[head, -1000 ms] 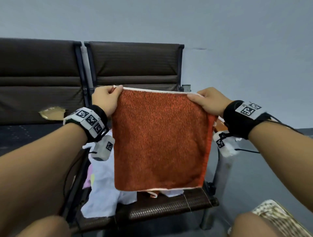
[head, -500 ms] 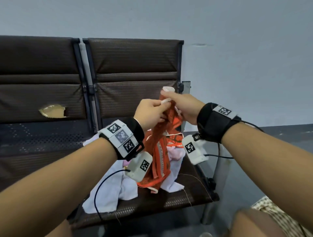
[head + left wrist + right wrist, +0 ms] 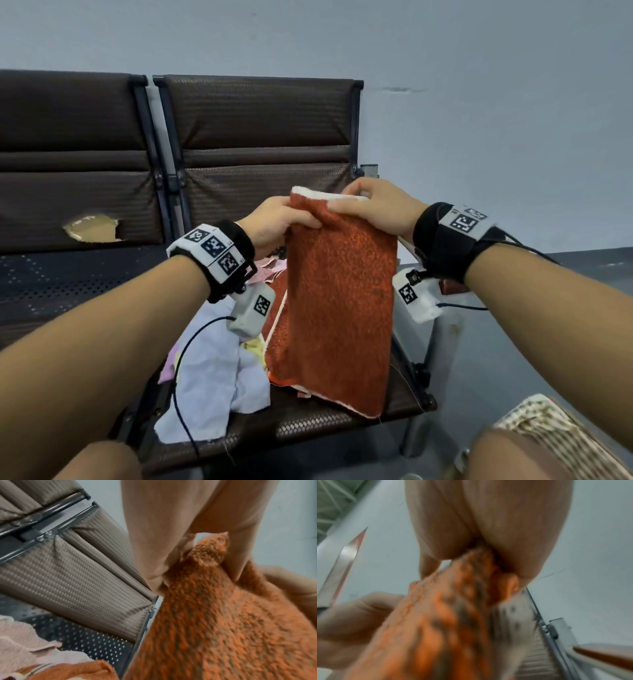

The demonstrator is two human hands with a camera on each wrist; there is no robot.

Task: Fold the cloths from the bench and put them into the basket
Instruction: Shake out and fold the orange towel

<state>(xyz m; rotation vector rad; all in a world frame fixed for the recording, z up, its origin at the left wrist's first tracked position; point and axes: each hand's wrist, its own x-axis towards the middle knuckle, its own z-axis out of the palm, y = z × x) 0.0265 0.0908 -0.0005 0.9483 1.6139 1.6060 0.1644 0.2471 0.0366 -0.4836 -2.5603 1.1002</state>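
The orange towel hangs lengthwise from both hands. The left hand and right hand each pinch a top corner, close together, apparently equally near.

Plain pale blue-grey wall behind, floor darker grey. Two brown padded seat backs side by side on a dark metal frame; the left one has a torn patch showing yellowish padding. Light's flat and even.
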